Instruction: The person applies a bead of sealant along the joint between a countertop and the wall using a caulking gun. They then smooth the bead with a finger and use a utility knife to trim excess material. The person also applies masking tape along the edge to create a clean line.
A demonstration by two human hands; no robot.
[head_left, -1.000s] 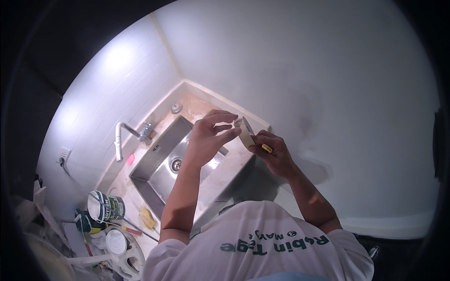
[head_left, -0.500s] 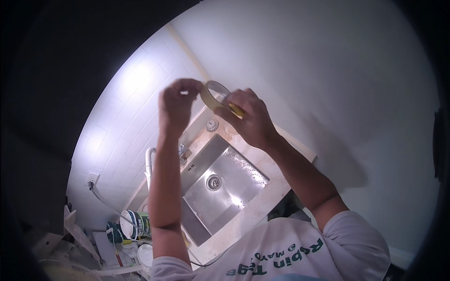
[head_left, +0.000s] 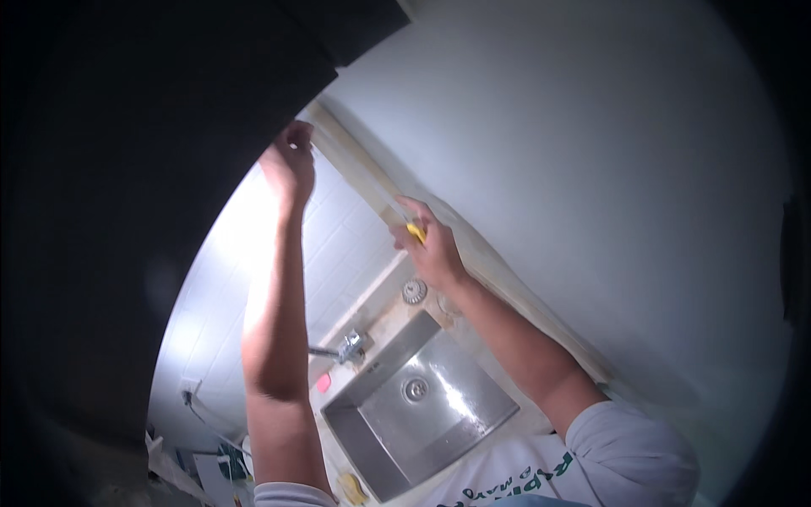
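Note:
My left hand [head_left: 290, 159] is raised beside the top of the tiled wall, fingers bent in a pinch. It appears to grip the free end of the masking tape, though that end is hard to see. Lower and to the right, my right hand [head_left: 432, 252] grips the tape roll, now almost edge-on and partly covered by the fingers. A yellow-handled tool [head_left: 415, 231] sits in the same hand, its kind unclear. A pale beige strip [head_left: 355, 160] runs between the hands, along the corner where the tiles meet the plain wall.
Below my arms is a steel sink [head_left: 384, 456] in a stone counter, with a faucet [head_left: 350, 345] and a round drain strainer [head_left: 414, 291] behind it. A pink item [head_left: 323, 383] and a yellow sponge-like item [head_left: 351, 488] lie by the sink. A dark cabinet [head_left: 169, 101] looms upper left.
My hands have moved apart: the left went up and left toward the dark cabinet, the right went lower. The roll has turned from an open ring to edge-on. The view has shifted.

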